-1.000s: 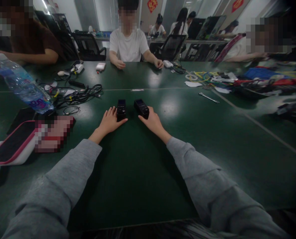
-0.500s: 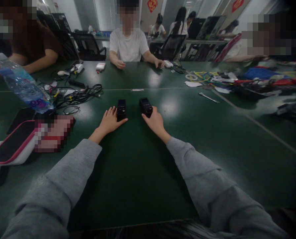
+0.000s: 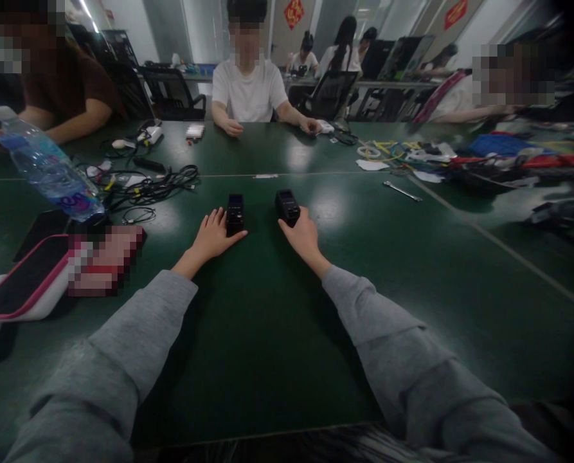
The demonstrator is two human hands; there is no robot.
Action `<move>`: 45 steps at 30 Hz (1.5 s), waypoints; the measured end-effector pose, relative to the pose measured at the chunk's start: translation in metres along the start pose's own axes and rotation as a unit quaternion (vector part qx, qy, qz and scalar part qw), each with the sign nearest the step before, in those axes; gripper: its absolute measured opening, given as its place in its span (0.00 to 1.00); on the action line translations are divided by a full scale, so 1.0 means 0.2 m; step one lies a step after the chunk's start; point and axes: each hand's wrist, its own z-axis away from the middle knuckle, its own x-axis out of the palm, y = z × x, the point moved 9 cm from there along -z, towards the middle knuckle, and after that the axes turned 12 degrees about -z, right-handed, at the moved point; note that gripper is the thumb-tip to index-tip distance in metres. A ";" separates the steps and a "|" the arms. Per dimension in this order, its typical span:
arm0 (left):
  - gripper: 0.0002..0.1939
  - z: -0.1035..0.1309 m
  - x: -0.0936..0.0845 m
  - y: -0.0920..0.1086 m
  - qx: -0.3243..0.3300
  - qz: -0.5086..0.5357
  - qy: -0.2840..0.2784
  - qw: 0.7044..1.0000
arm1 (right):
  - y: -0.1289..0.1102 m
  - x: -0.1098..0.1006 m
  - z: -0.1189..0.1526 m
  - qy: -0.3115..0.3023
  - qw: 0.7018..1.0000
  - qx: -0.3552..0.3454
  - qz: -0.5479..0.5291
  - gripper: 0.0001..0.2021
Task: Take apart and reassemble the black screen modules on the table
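Two small black devices with little screens are on the green table (image 3: 267, 321). My left hand (image 3: 211, 236) lies spread beside the left black device (image 3: 235, 212), its fingers along the left side and its thumb stretched out below the near end. The right black device (image 3: 287, 206) is tilted a little to the left at its far end. My right hand (image 3: 302, 233) is closed round the near end and right side of that device, thumb on the left and fingers partly hidden behind it.
A plastic bottle (image 3: 50, 164), a pink-rimmed case (image 3: 26, 276) and black cables (image 3: 171, 183) are at the left. A wrench (image 3: 402, 191) and a heap of cables (image 3: 489, 154) lie at the right. A person in a white shirt (image 3: 249, 90) sits opposite.
My right hand and the right black device have shifted slightly to the right. My left hand and the left device look almost the same.
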 end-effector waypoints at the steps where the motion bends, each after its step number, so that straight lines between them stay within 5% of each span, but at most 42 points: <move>1: 0.53 0.00 0.00 0.00 0.001 0.000 0.000 1.000 | 0.00 0.00 0.00 0.004 1.000 -0.003 -0.001 0.26; 12: 0.52 0.00 0.00 0.00 -0.001 0.000 0.005 1.000 | -0.16 -0.11 0.04 0.116 0.984 -0.123 -0.053 0.27; 18: 0.52 0.00 -0.01 0.00 -0.001 -0.001 0.003 1.000 | -0.01 -0.22 -0.04 0.175 0.980 -0.072 -0.055 0.27; 22: 0.53 0.00 -0.01 0.01 -0.002 0.003 -0.005 1.000 | 0.14 -0.24 -0.09 0.168 0.985 0.003 -0.042 0.27; 31: 0.53 0.01 -0.02 0.01 0.001 0.024 -0.006 1.000 | 0.25 -0.15 -0.13 0.086 0.995 0.048 -0.027 0.28; 45: 0.53 0.00 0.00 0.00 0.000 0.016 -0.001 1.000 | 0.22 -0.17 -0.14 0.138 0.990 0.010 -0.004 0.29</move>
